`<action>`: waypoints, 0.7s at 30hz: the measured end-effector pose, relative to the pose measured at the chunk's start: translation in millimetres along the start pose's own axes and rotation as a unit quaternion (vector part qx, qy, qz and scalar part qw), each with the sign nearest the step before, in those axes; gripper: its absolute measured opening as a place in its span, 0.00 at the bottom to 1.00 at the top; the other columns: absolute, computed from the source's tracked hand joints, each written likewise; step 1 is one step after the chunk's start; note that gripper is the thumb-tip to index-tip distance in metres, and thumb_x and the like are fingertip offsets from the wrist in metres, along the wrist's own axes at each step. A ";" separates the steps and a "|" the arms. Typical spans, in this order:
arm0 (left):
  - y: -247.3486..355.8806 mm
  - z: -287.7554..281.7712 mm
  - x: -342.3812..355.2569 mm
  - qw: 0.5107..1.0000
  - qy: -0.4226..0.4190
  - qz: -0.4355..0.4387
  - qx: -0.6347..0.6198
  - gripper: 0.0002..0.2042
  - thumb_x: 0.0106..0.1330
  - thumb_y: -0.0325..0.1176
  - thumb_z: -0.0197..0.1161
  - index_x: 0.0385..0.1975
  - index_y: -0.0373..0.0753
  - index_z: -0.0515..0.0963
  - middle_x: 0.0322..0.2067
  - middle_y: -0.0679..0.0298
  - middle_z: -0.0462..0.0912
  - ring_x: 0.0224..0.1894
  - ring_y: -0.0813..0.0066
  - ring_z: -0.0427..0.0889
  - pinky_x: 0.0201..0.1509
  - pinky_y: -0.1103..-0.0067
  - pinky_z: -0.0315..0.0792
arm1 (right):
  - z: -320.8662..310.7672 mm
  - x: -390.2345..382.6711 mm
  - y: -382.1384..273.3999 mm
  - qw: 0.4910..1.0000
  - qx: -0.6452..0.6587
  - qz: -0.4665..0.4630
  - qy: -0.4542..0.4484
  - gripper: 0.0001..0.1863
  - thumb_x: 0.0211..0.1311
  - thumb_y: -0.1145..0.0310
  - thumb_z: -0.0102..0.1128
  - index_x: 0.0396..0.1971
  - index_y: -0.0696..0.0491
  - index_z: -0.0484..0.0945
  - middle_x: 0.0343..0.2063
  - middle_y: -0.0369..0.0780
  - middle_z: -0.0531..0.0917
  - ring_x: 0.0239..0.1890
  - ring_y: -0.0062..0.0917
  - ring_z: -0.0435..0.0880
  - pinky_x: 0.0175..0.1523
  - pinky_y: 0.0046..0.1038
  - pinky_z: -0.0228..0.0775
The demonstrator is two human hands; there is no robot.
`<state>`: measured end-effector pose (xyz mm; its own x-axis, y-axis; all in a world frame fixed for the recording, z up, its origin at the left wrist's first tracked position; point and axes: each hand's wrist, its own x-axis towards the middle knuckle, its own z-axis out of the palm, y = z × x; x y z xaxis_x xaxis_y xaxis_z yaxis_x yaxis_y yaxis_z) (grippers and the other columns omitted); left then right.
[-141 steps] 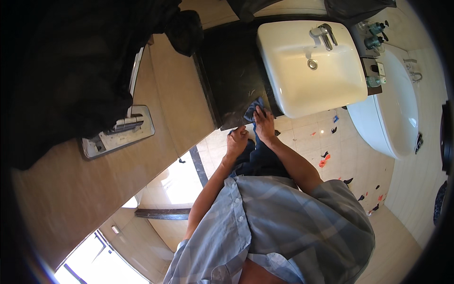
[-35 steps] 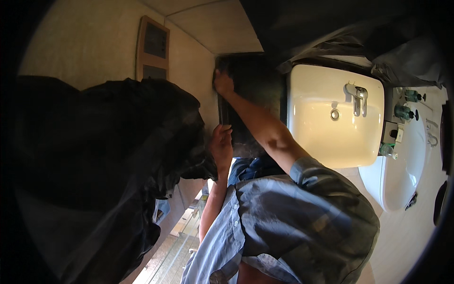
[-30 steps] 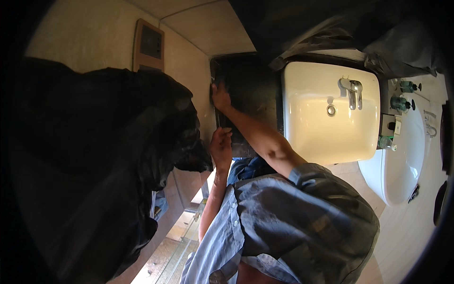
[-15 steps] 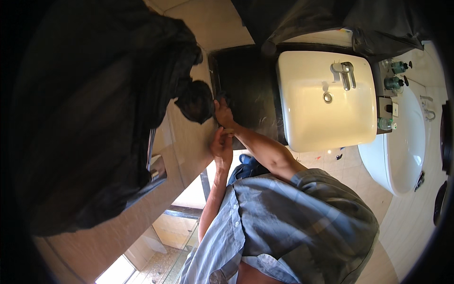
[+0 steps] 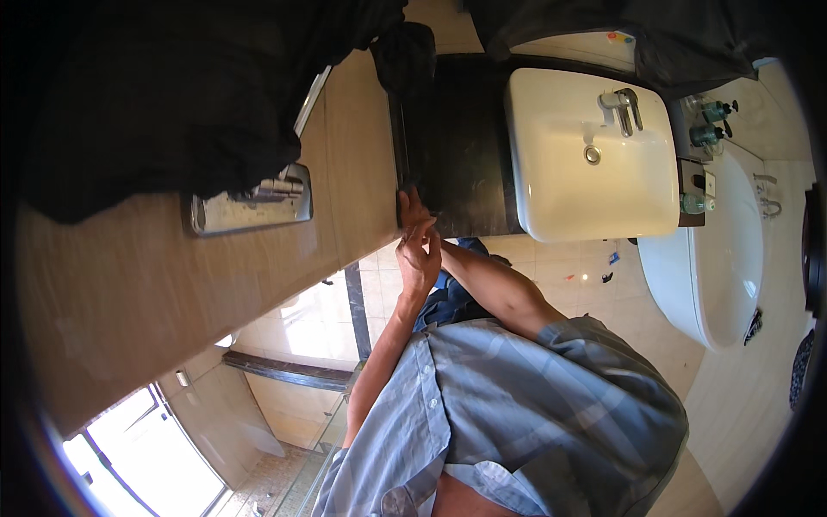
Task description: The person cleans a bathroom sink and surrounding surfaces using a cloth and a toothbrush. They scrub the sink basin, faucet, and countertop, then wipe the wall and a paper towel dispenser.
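My right hand (image 5: 413,209) is at the near left corner of the black countertop (image 5: 458,155), low beside the tan tiled wall. Its fingers are bent around or against a small dark thing (image 5: 411,186) that merges with the counter, so its kind is unclear. Close below it, my left hand (image 5: 418,263) reaches up with its fingers drawn together against the right hand and wrist. Whether anything lies between those fingers is hidden. A bunched end of black cloth (image 5: 405,59) hangs farther up, apart from both hands.
A white basin (image 5: 594,194) with a chrome tap (image 5: 624,110) sits on the counter's right. Beyond it stand green pump bottles (image 5: 708,135) and a white bathtub (image 5: 702,284). Large black cloth (image 5: 189,103) hangs at upper left above a metal wall fixture (image 5: 254,202).
Both hands have moved toward me along the counter's left edge, away from the bunched black cloth. The view has shifted, showing more of the metal fixture and the bright window at lower left.
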<state>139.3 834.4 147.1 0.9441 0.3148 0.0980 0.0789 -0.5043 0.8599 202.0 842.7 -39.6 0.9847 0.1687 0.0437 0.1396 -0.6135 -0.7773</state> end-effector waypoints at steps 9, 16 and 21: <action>-13.8 4.4 -17.9 0.995 -0.015 0.050 0.091 0.10 0.58 0.24 0.61 0.40 0.37 0.79 0.37 0.56 0.84 0.39 0.60 0.85 0.42 0.74 0.79 | -48.8 -64.7 2.9 0.949 0.219 0.069 -0.215 0.17 0.66 0.59 0.48 0.43 0.58 0.72 0.37 0.49 0.79 0.41 0.38 0.78 0.41 0.35 0.75; 5.4 8.9 23.8 0.999 -0.010 -0.028 -0.042 0.10 0.60 0.23 0.60 0.42 0.36 0.79 0.35 0.56 0.84 0.37 0.65 0.85 0.40 0.74 0.78 | -119.7 -22.1 -23.1 0.793 0.471 0.142 -0.360 0.10 0.63 0.65 0.55 0.36 0.56 0.77 0.35 0.41 0.81 0.39 0.27 0.79 0.40 0.31 0.75; 31.6 4.7 62.1 0.997 -0.001 -0.043 -0.061 0.09 0.64 0.24 0.59 0.44 0.36 0.79 0.35 0.60 0.84 0.37 0.76 0.82 0.40 0.80 0.77 | -111.7 82.5 16.0 0.773 0.481 0.324 -0.258 0.08 0.64 0.66 0.55 0.36 0.55 0.79 0.31 0.38 0.82 0.37 0.24 0.80 0.41 0.31 0.76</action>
<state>201.9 834.2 178.0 0.9360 0.3513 0.0200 0.1208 -0.3741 0.9195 297.1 760.6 21.7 0.6083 0.5034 -0.6136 -0.7521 0.1184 -0.6483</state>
